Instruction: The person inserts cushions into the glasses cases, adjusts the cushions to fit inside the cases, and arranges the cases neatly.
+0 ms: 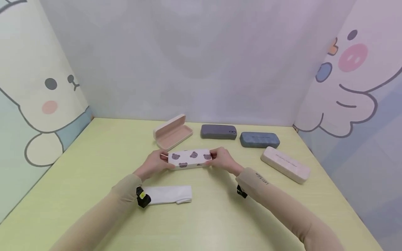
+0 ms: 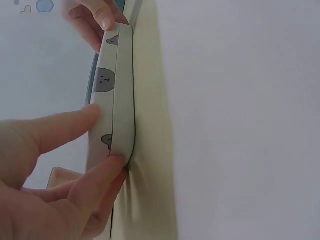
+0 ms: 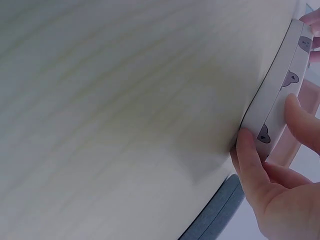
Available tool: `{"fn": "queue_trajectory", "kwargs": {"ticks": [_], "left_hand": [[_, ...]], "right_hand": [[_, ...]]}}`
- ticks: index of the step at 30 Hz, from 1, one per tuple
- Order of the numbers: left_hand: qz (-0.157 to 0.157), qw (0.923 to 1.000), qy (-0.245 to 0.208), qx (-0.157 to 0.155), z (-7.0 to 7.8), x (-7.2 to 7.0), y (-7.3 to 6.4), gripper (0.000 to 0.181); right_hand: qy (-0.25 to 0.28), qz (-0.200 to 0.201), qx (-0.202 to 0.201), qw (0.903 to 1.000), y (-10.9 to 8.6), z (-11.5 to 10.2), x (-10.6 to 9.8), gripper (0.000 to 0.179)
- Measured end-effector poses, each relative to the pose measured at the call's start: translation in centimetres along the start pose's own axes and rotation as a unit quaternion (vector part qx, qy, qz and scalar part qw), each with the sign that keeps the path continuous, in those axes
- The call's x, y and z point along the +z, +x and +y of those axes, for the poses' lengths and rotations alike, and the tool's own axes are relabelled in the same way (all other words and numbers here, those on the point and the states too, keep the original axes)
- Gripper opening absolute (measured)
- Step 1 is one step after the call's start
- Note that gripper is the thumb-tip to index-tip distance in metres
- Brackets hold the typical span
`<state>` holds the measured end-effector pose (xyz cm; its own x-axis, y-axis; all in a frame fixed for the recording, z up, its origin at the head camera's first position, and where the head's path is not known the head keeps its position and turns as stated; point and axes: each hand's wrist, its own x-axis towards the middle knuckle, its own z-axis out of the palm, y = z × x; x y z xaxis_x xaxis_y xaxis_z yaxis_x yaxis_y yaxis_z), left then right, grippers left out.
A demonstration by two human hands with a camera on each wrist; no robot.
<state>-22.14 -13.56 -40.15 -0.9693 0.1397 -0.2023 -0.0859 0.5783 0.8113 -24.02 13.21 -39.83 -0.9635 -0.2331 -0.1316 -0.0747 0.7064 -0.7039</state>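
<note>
Left hand [image 1: 155, 163] and right hand [image 1: 224, 160], fingers curled, gripped the bear case [image 1: 188, 160] by its ends, apparently positioning it; the next move likely called for even control.

The left forearm [image 1: 102, 208] slants up from lower left, the right forearm [image 1: 279, 202] from lower right; near mid-frame the left hand [image 1: 155, 164] and right hand [image 1: 224, 161] face each other, both pinching.

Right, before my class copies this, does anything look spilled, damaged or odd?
Nothing looks spilled or damaged. One oddity: the pink case behind the bear-print case stands open, while the grey case, blue case and pale case look closed.
</note>
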Motion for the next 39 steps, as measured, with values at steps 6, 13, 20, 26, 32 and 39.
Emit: {"fn": "queue_trajectory", "kwargs": {"ticks": [6, 13, 20, 26, 32, 39], "left_hand": [[0.002, 0.9999, 0.009, -0.012, -1.6, -2.1, -1.4, 0.059], [-0.001, 0.9998, -0.004, -0.017, -3.1, -4.3, -2.6, 0.065], [-0.005, 0.9997, -0.001, -0.026, -4.9, -6.7, -4.0, 0.071], [0.002, 0.9992, 0.021, -0.035, -6.5, -8.4, -5.1, 0.077], [0.0, 0.9988, 0.025, -0.043, -8.0, -10.1, -5.8, 0.081], [-0.007, 0.9993, 0.017, -0.031, -8.8, -11.4, -5.8, 0.08]], "right_hand": [[0.009, -0.014, -0.021, 0.9996, 0.2, -1.9, 1.8, 0.025], [0.008, -0.016, -0.04, 0.999, 0.3, -4.1, 3.5, 0.02], [-0.022, -0.028, -0.073, 0.9967, 0.7, -6.3, 5.3, 0.035], [-0.048, -0.029, -0.08, 0.9952, 1.2, -8.2, 7.2, 0.037], [-0.048, -0.035, -0.072, 0.9956, 1.5, -9.8, 8.8, 0.038], [-0.058, -0.036, -0.055, 0.9962, 2.0, -11.3, 9.9, 0.033]]}}
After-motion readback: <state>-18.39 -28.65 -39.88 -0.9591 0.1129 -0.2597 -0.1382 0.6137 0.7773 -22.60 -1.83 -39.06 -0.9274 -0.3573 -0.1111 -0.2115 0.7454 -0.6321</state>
